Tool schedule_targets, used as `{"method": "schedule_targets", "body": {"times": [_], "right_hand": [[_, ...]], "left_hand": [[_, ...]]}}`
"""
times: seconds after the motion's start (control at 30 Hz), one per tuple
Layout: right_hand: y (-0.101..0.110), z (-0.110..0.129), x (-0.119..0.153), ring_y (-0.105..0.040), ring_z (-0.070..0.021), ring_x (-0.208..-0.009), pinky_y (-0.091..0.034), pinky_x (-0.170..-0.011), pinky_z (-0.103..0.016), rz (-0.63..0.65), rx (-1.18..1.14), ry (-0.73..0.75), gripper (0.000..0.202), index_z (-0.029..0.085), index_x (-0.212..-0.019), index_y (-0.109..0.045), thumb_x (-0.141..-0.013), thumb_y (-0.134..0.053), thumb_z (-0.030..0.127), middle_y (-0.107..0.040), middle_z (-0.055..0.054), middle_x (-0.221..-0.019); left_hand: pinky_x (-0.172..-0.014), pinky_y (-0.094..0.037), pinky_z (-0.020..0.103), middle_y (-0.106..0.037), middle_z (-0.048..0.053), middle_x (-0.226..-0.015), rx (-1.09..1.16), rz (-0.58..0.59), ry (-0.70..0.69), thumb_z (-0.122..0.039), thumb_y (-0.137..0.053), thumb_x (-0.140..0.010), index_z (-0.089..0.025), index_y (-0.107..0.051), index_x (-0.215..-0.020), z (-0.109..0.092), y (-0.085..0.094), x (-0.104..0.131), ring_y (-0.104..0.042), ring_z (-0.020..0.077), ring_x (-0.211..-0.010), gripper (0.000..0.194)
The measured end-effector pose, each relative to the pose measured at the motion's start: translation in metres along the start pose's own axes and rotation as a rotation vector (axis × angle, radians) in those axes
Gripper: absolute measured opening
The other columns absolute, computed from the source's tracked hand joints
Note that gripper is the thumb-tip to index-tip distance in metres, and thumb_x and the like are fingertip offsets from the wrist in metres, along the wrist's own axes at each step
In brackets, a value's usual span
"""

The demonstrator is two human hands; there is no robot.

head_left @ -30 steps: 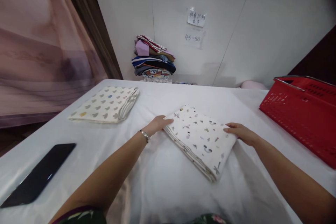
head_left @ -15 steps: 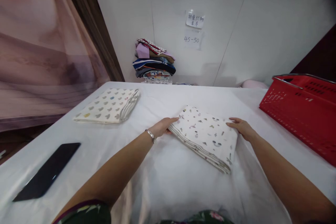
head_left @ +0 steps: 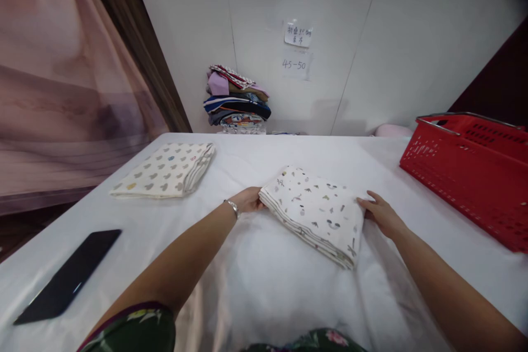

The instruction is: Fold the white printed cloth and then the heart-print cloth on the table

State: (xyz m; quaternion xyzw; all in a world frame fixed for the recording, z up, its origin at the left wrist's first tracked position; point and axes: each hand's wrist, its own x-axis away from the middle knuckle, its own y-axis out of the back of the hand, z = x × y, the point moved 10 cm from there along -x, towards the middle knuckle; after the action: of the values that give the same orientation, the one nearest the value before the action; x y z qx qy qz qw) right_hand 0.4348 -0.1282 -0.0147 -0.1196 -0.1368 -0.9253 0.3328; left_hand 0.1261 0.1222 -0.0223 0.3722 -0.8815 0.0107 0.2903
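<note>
A folded white cloth with small printed figures (head_left: pixel 315 212) lies at a slant on the white-covered table, its layered edges facing me. At its left corner is my left hand (head_left: pixel 247 199), wearing a silver bracelet, with the fingers closed on the cloth's edge and the fingertips partly hidden. My right hand (head_left: pixel 381 212) is at the cloth's right edge, thumb touching it and fingers apart. Another folded cloth, cream with grey shapes (head_left: pixel 167 170), rests at the table's back left.
A black flat device (head_left: pixel 70 275) lies at the front left of the white table (head_left: pixel 264 297). On the right stands a red basket (head_left: pixel 470 176). Behind the table's far edge is a stack of folded fabrics (head_left: pixel 237 102), near two paper notes (head_left: pixel 297 49) on the wall.
My left thumb has slid off the cloth's top to its left corner. The right hand's fingers have shifted outward, off the cloth's top. The whole view has shifted slightly.
</note>
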Motion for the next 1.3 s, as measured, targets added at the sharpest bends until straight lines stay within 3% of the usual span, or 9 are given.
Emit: {"method": "schedule_targets", "body": {"times": [0.13, 0.3, 0.47, 0.73, 0.87, 1.0, 1.07, 1.17, 1.3], "right_hand": [[-0.001, 0.004, -0.001, -0.062, -0.0211, -0.084, -0.055, -0.063, -0.027, -0.027, 0.063, 0.005, 0.085, 0.020, -0.138, -0.033, -0.065, -0.073, 0.033, -0.058, -0.012, -0.112], [-0.001, 0.003, -0.006, -0.061, -0.0209, -0.086, -0.054, -0.064, -0.026, -0.061, 0.062, 0.061, 0.082, 0.022, -0.137, -0.037, -0.063, -0.071, 0.027, -0.059, -0.008, -0.106], [-0.003, -0.001, -0.011, -0.062, -0.0212, -0.088, -0.055, -0.071, -0.027, -0.064, 0.023, 0.103, 0.083, 0.023, -0.138, -0.035, -0.063, -0.071, 0.027, -0.061, -0.005, -0.099], [-0.009, -0.003, -0.011, -0.063, -0.0233, -0.090, -0.056, -0.065, -0.029, 0.014, -0.027, -0.026, 0.093, 0.023, -0.142, -0.022, -0.066, -0.073, 0.035, -0.055, -0.014, -0.121], [-0.012, -0.009, -0.006, -0.063, -0.0209, -0.089, -0.056, -0.065, -0.027, 0.045, -0.147, -0.110, 0.097, 0.023, -0.145, -0.013, -0.068, -0.072, 0.031, -0.054, -0.014, -0.125], [-0.016, -0.010, -0.004, -0.064, -0.0198, -0.083, -0.055, -0.058, -0.027, 0.073, -0.174, -0.138, 0.098, 0.021, -0.145, -0.008, -0.070, -0.071, 0.031, -0.053, -0.016, -0.126], [-0.016, -0.009, -0.007, -0.064, -0.0198, -0.080, -0.055, -0.055, -0.027, 0.055, -0.137, -0.139, 0.097, 0.021, -0.145, -0.012, -0.069, -0.072, 0.030, -0.053, -0.016, -0.126], [-0.015, -0.007, -0.013, -0.064, -0.0203, -0.078, -0.054, -0.053, -0.029, 0.017, -0.088, -0.137, 0.095, 0.023, -0.143, -0.020, -0.066, -0.075, 0.030, -0.052, -0.017, -0.127], [-0.017, -0.001, -0.017, -0.063, -0.0191, -0.076, -0.054, -0.056, -0.027, 0.001, -0.140, -0.107, 0.083, 0.023, -0.135, -0.036, -0.061, -0.076, 0.022, -0.060, -0.012, -0.113]], "left_hand": [[-0.045, -0.042, 0.023, -0.050, 0.000, -0.048, -0.059, 0.062, 0.028, -0.030, -0.056, -0.073, -0.020, -0.060, -0.069, 0.000, -0.003, -0.002, -0.054, 0.0138, -0.051, 0.012], [-0.046, -0.041, 0.025, -0.047, 0.000, -0.046, -0.110, 0.007, -0.035, -0.026, -0.057, -0.067, -0.021, -0.060, -0.065, -0.004, 0.010, 0.000, -0.053, 0.0154, -0.050, 0.006], [-0.057, -0.047, 0.028, -0.059, 0.003, -0.058, -0.104, -0.066, -0.047, -0.021, -0.056, -0.066, -0.019, -0.064, -0.074, 0.006, 0.019, 0.013, -0.059, 0.0184, -0.064, 0.012], [-0.065, -0.050, 0.028, -0.068, 0.011, -0.092, 0.075, 0.006, -0.015, -0.063, -0.048, -0.074, -0.012, -0.062, -0.091, 0.002, 0.015, 0.013, -0.062, 0.0206, -0.082, 0.055], [-0.071, -0.049, 0.027, -0.065, 0.011, -0.109, 0.112, 0.099, -0.003, -0.060, -0.064, -0.064, -0.016, -0.063, -0.097, 0.000, 0.002, 0.011, -0.061, 0.0219, -0.094, 0.055], [-0.070, -0.049, 0.029, -0.065, 0.012, -0.110, 0.013, 0.078, 0.046, -0.058, -0.066, -0.062, -0.016, -0.063, -0.098, 0.000, 0.001, 0.008, -0.061, 0.0244, -0.095, 0.055], [-0.072, -0.049, 0.031, -0.065, 0.013, -0.109, -0.212, 0.006, 0.025, -0.060, -0.062, -0.064, -0.015, -0.062, -0.099, -0.009, 0.008, 0.006, -0.061, 0.0264, -0.095, 0.057], [-0.080, -0.046, 0.034, -0.062, 0.016, -0.115, -0.650, -0.162, -0.114, -0.059, -0.053, -0.071, -0.012, -0.059, -0.107, -0.043, 0.018, 0.002, -0.058, 0.0294, -0.101, 0.060], [-0.092, -0.041, 0.032, -0.049, 0.015, -0.132, -0.810, -0.182, -0.264, -0.046, -0.055, -0.072, -0.012, -0.042, -0.130, -0.081, 0.003, -0.015, -0.049, 0.0280, -0.116, 0.068]]}}
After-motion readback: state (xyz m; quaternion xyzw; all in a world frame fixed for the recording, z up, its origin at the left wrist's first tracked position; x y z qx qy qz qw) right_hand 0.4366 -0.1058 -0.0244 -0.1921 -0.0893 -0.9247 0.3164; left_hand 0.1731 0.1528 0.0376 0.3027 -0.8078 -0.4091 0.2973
